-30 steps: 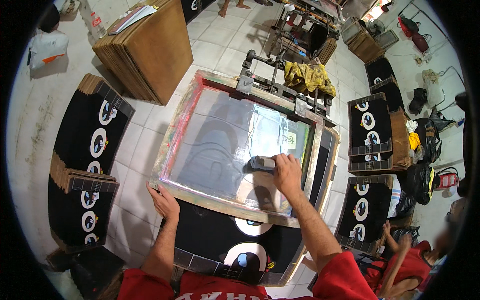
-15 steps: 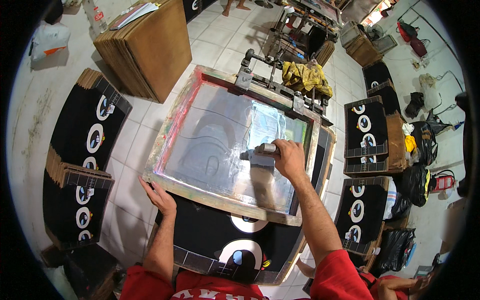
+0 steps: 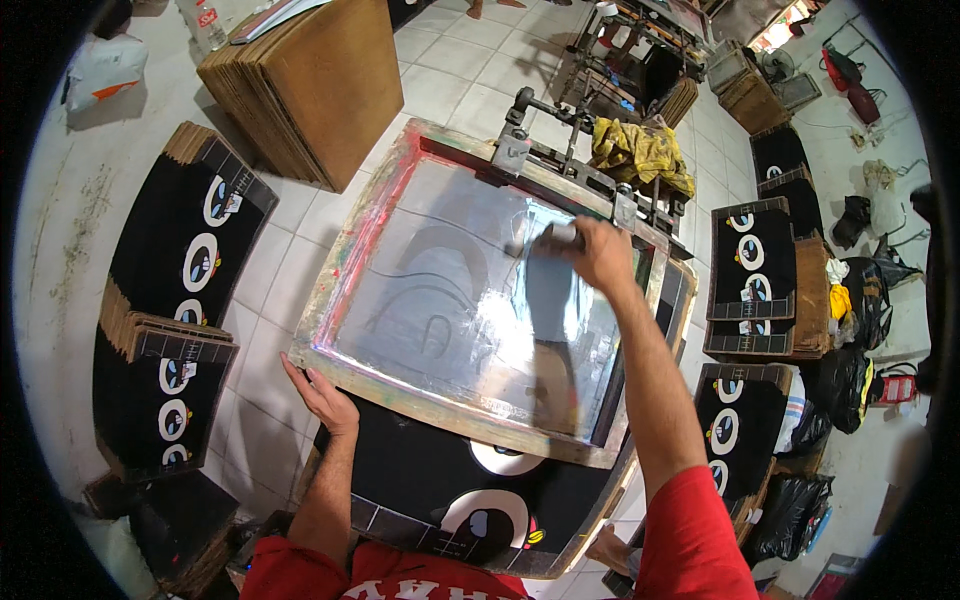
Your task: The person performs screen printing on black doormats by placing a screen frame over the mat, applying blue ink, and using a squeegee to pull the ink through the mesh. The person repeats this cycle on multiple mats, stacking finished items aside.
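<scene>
A wooden-framed printing screen [image 3: 440,270] lies tilted over a black fabric panel [image 3: 415,475] with white, blue and yellow printed shapes. My right hand [image 3: 606,255] is closed on the grey handle of a squeegee [image 3: 560,238], over the far right part of the mesh. The squeegee is partly blurred, and its lower edge is hard to make out. Pale blue-white ink [image 3: 550,210] shows around it. My left hand [image 3: 322,398] rests against the screen's near left corner, fingers stretched out and holding nothing.
Metal hinge clamps [image 3: 565,165] hold the screen's far edge, with a stained yellow cloth [image 3: 645,155] behind them. Stacks of boards with printed black panels [image 3: 165,330] stand on the left, and more printed panels [image 3: 750,265] on the right. Brown boards [image 3: 325,90] stand far left.
My right hand has moved the squeegee toward the far edge of the screen. The pale ink patch has shifted and thinned. My left hand stays at the corner, and the whole view has shifted slightly.
</scene>
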### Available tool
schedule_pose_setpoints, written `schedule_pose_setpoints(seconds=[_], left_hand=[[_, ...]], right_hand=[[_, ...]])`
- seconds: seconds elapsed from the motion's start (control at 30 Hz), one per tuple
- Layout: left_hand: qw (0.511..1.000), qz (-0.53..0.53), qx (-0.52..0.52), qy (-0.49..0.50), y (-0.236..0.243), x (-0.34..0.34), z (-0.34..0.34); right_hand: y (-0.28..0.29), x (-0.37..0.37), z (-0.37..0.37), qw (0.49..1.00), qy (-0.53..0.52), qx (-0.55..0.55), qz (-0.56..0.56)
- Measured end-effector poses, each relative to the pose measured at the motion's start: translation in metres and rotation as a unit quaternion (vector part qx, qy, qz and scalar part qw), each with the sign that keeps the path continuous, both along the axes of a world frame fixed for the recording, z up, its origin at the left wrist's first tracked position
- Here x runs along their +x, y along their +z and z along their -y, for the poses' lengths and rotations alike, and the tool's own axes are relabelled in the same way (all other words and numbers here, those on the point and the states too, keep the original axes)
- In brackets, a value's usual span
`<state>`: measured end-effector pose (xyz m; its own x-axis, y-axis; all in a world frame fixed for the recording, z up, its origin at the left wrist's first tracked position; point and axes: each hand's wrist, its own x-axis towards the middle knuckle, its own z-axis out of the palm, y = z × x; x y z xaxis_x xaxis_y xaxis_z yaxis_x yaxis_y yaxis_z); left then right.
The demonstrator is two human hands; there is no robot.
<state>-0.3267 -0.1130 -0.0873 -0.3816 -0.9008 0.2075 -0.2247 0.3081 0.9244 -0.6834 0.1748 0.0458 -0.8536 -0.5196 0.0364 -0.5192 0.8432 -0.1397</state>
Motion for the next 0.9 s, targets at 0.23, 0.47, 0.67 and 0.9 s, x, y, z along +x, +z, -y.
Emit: schedule_pose_setpoints(seconds=[0.23,0.47,0.67,0.9], left_hand=[[1.0,-0.006,0.008,0.002,0.0,-0.002,0.001],[1.0,-0.011,0.012,0.006,0.002,0.0,-0.001],[1.0,0.021,-0.017,0.004,0.011,0.003,0.004],[0.989,-0.14,-0.032,-0.028,0.15,-0.018,0.025]], right_hand=[[-0.016,-0.031,0.01,0.998,-0.055,-0.028,-0.011],[-0.029,0.139,-0.023,0.985,-0.042,-0.145,-0.081],[0.0,0.252,-0.033,0.954,-0.111,-0.257,-0.108],[0.095,0.294,-0.025,0.9,-0.073,-0.338,-0.263]])
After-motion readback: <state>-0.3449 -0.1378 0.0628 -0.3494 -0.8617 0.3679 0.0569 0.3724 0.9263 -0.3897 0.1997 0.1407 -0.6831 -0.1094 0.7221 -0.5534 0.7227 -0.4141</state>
